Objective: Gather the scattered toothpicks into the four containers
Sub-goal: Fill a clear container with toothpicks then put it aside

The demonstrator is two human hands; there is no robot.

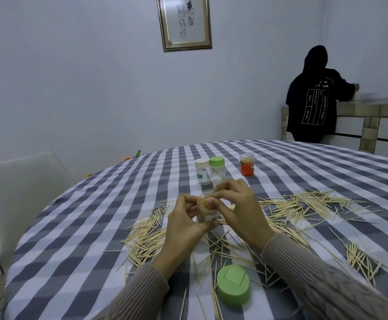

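Four containers (pixel 208 210), one loose green lid (pixel 233 288), uncounted scattered toothpicks (pixel 303 205), two hands (pixel 186 224).

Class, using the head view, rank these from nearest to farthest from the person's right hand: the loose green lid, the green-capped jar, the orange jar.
From the right hand:
1. Green-capped jar, just beyond the fingers.
2. Orange jar, farther back, to the right.
3. Loose green lid, near the table's front edge.

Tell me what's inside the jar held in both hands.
The jar is packed with upright toothpicks, tips at its mouth. The left hand and right hand cover its sides and base.
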